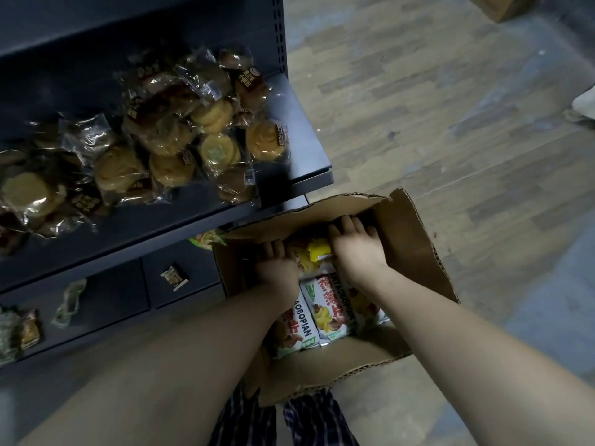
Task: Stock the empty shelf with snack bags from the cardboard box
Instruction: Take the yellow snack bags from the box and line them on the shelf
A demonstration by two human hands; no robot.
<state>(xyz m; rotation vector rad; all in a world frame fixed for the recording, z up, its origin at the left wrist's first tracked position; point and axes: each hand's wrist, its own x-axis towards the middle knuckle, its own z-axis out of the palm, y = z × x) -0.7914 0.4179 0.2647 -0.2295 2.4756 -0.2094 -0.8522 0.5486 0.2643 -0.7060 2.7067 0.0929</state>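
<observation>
Head camera: I reached with both arms into the open cardboard box (415, 249) standing on the wood-patterned floor (450, 130). My left hand (277, 268) and right hand (357, 249) lay either side of a yellow snack bag (314, 252), which sat touching both hands at the far end of the box.

The fingers (272, 247) of my left hand dipped down beside that bag, their tips hidden. The fingers (349, 225) of my right hand stretched toward the far wall of the box, their tips lost in shadow. I cannot tell whether either hand had closed on a bag or merely rested on it.

Nearer to me than my fingers, partly under my wrists, the snack bags (325, 313) stood packed side by side in the box, white with red lettering and pictures of food.

Left of my fingers and well above the box, the upper shelf (302, 123) of the dark rack carried a loose heap of clear-wrapped cookie packs (180, 136). Below it, just left of my left fingers, the lower shelf (122, 294) held only a few small packets (175, 276) lying apart from one another. A green bag (206, 239) showed at that shelf's end, just beside the box's corner.

A checked garment (309, 420) filled the bottom edge, between my forearms.
</observation>
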